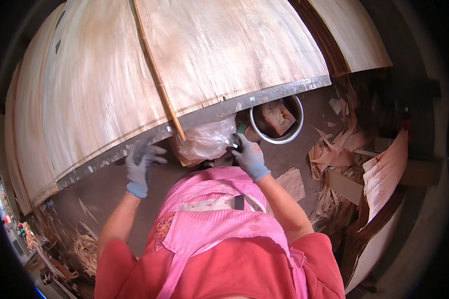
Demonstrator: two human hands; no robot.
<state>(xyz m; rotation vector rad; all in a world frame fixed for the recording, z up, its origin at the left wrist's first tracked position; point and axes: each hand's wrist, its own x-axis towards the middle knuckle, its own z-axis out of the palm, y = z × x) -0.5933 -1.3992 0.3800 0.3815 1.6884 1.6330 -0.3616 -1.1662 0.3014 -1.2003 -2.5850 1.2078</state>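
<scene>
My left hand (141,167), in a grey glove with a blue cuff, is beside the front edge of a table covered with pale wood veneer sheets (234,47). Its fingers are spread, slightly blurred, and nothing shows in them. My right hand (249,155), gloved alike with dark fingertips, is in front of the table edge, next to a clear plastic bag (207,141). Its fingers curl together; a small pale bit shows at their tips, too small to name. A thin wooden stick (156,74) lies across the veneer, its near end jutting past the edge above the bag.
Right of the bag stands a round metal basin (299,124) with a brownish block (278,118) inside. Torn veneer scraps (339,154) are heaped on the floor at the right, beside a large curved veneer piece (384,179). More shavings (86,251) lie at lower left.
</scene>
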